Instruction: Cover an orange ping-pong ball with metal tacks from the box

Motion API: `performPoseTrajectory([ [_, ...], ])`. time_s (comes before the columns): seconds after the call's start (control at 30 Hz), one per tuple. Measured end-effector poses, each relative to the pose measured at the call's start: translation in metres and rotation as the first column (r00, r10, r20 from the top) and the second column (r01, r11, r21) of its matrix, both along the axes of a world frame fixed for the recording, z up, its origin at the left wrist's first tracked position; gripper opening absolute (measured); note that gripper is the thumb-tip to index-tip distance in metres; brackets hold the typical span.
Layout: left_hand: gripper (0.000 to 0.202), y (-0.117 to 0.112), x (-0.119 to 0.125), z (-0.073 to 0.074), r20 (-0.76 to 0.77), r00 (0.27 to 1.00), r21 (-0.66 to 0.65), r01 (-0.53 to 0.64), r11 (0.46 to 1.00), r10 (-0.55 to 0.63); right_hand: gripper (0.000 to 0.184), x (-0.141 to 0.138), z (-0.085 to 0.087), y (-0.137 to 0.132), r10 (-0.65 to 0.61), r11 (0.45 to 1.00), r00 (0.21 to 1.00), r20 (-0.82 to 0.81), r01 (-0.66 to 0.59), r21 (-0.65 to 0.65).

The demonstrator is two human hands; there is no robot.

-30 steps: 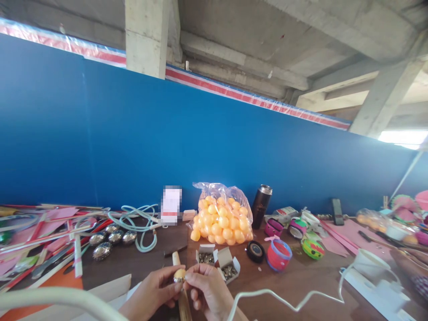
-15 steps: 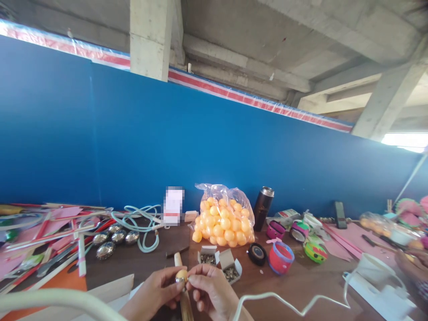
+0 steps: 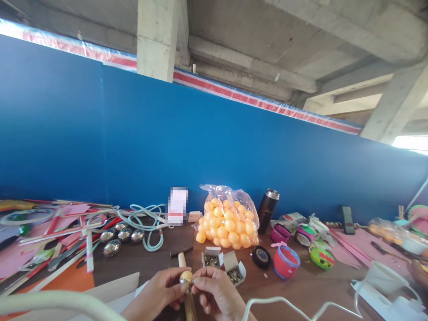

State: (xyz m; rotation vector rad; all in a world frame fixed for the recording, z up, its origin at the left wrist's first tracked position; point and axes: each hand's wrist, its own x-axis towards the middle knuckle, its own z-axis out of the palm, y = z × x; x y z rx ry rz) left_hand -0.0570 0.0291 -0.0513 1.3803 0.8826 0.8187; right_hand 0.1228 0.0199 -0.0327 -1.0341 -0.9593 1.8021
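Observation:
My left hand (image 3: 162, 290) holds an orange plastic ball (image 3: 186, 275), like a ping-pong ball, between thumb and fingers. Small shiny silver studs cover the ball's lower part. Thumb and index finger of my right hand (image 3: 217, 287) are pinched at the ball's right side; whatever is between them is too small to make out. Beneath both hands lies a wooden handle (image 3: 190, 307), seemingly of a hammer with a dark head (image 3: 181, 252). Just beyond the right hand stand two open small boxes of metal studs, one on the left (image 3: 211, 259) and one on the right (image 3: 235, 275).
A clear bag of orange balls (image 3: 229, 225) stands against the blue partition (image 3: 234, 147), beside a black flask (image 3: 268, 209). Several silver-studded balls (image 3: 112, 248) and a pale blue cord (image 3: 155, 240) lie left. A red cup (image 3: 286, 263) and white cable (image 3: 284, 301) are right.
The view has shifted slightly, so everything appears a little further right. Both hands stay at the ball, with the right fingertips still pinched against its side.

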Motion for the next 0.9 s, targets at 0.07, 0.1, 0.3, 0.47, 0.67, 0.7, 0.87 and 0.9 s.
performPoseTrajectory([
  [0.07, 0.054, 0.0, 0.0, 0.001, -0.01, 1.0, 0.0, 0.003, 1.0, -0.003, 0.031, 0.0, -0.001, 0.0, -0.003, 1.0, 1.0, -0.006, 0.003, 0.0],
  [0.1, 0.054, -0.001, 0.0, 0.001, -0.013, 1.0, 0.0, 0.005, 1.0, -0.005, 0.031, 0.0, -0.001, -0.001, -0.006, 1.0, 1.0, -0.01, 0.006, 0.003],
  [0.3, 0.053, -0.003, 0.001, 0.003, -0.055, 0.998, -0.006, 0.004, 1.0, -0.004, 0.033, -0.001, -0.001, 0.0, -0.027, 0.994, 0.993, 0.119, 0.014, 0.107],
  [0.47, 0.044, -0.003, 0.001, 0.007, -0.062, 0.998, 0.031, 0.034, 0.999, -0.032, 0.031, -0.004, -0.002, 0.0, -0.072, 0.971, 0.954, 0.291, 0.0, 0.24],
  [0.67, 0.052, 0.001, 0.002, -0.004, -0.067, 0.998, 0.027, 0.0, 1.0, 0.002, 0.028, -0.002, -0.002, -0.001, -0.076, 0.957, 0.943, 0.325, -0.023, 0.288],
  [0.7, 0.055, 0.002, 0.002, -0.005, -0.073, 0.997, 0.024, -0.016, 1.0, 0.018, 0.027, -0.001, -0.002, 0.0, -0.088, 0.956, 0.943, 0.322, -0.011, 0.294],
  [0.87, 0.062, 0.003, -0.003, 0.006, -0.09, 0.974, 0.102, -0.2, 0.974, 0.209, 0.023, 0.012, -0.003, 0.012, -0.344, 0.897, 0.848, 0.403, 0.169, 0.409],
  [0.9, 0.062, 0.003, -0.005, 0.01, -0.08, 0.956, 0.128, -0.271, 0.954, 0.282, 0.023, 0.015, -0.003, 0.013, -0.407, 0.871, 0.805, 0.432, 0.199, 0.449],
])
